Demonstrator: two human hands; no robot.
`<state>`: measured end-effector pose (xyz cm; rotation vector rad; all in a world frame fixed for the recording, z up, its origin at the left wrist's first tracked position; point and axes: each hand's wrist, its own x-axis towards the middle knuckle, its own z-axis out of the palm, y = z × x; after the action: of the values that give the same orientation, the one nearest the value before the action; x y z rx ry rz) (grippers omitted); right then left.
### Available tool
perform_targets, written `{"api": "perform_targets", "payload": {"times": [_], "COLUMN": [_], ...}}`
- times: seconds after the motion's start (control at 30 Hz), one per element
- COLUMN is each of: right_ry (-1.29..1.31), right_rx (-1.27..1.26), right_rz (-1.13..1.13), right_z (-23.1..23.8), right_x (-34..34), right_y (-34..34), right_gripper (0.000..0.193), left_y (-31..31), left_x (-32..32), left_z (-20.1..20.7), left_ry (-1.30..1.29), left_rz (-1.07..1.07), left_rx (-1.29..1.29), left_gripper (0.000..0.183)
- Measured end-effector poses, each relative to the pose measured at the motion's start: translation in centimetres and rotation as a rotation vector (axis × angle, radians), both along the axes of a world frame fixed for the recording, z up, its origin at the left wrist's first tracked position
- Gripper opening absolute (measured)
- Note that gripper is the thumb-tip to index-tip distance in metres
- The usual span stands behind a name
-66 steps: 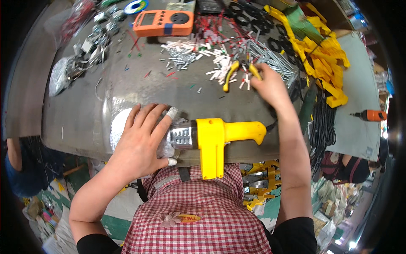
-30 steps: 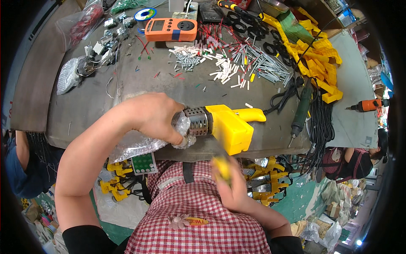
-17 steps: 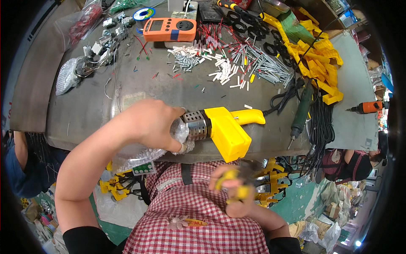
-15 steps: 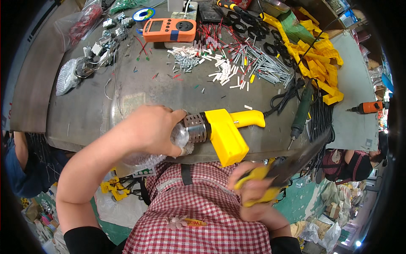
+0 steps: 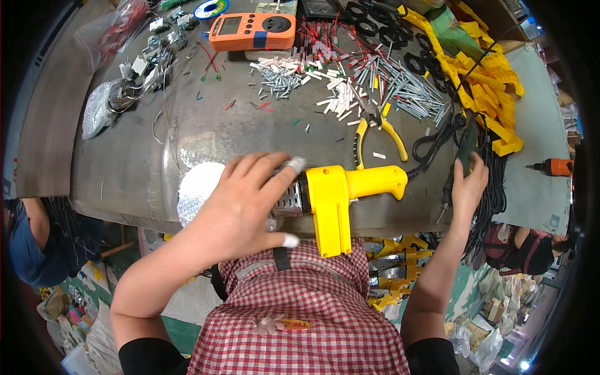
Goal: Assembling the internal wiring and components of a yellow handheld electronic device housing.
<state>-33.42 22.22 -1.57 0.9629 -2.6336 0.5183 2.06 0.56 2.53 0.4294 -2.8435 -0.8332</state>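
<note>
The yellow tool (image 5: 330,203) lies near the front edge of the dark table (image 5: 125,169), its handle pointing right and its body reaching down over the edge, just above the checked apron (image 5: 300,319). The left hand (image 5: 247,203) lies over its metal barrel (image 5: 289,205), fingers spread and thumb apart, with white tape on the thumb and one finger; whether it grips beneath the palm, I cannot tell. Bubble wrap (image 5: 199,194) shows to the left of that hand.

Farther right, the right hand (image 5: 470,181) is at the green screwdriver (image 5: 467,147), thumb and fingers partly bent about its body; I cannot tell whether they close on it. The screwdriver slants beside a bundle of black cables (image 5: 494,197). Pliers (image 5: 372,117) with yellow handles lie spread just beyond the tool's handle, near long screws (image 5: 415,97) and small white tubes (image 5: 340,97). An orange meter (image 5: 253,31) sits toward the back.
</note>
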Motion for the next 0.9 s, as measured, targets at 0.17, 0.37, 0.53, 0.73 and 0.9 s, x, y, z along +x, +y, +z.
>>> {"api": "perform_targets", "payload": {"times": [0.17, 0.37, 0.53, 0.73, 0.9], "right_ry": [-0.251, -1.133, -1.531, -1.646, -1.518], "right_rx": [-0.035, -1.070, -1.222, -1.533, -1.560], "right_rz": [-0.116, 0.323, 0.468, 0.503, 0.371], "right_z": [-1.1, -0.6, 3.3, 2.6, 1.7], "right_x": [-2.2, -0.7, 5.1, 7.5, 8.1], "right_y": [0.9, 4.6, 1.2, -0.6, -1.9], "right_gripper": [0.069, 0.058, 0.060, 0.046, 0.041], "left_y": [0.5, 0.6, 0.3, 0.3, 0.2], "left_x": [-0.9, -1.3, -1.4, -1.5, -1.7], "left_z": [-3.0, -2.7, -2.9, -2.8, -2.8], "left_ry": [0.103, 0.083, 0.098, 0.116, 0.094], "left_rz": [0.039, 0.091, 0.065, 0.043, 0.038], "left_rx": [0.050, 0.124, 0.119, 0.072, 0.060], "left_gripper": [0.081, 0.071, 0.069, 0.068, 0.067]}}
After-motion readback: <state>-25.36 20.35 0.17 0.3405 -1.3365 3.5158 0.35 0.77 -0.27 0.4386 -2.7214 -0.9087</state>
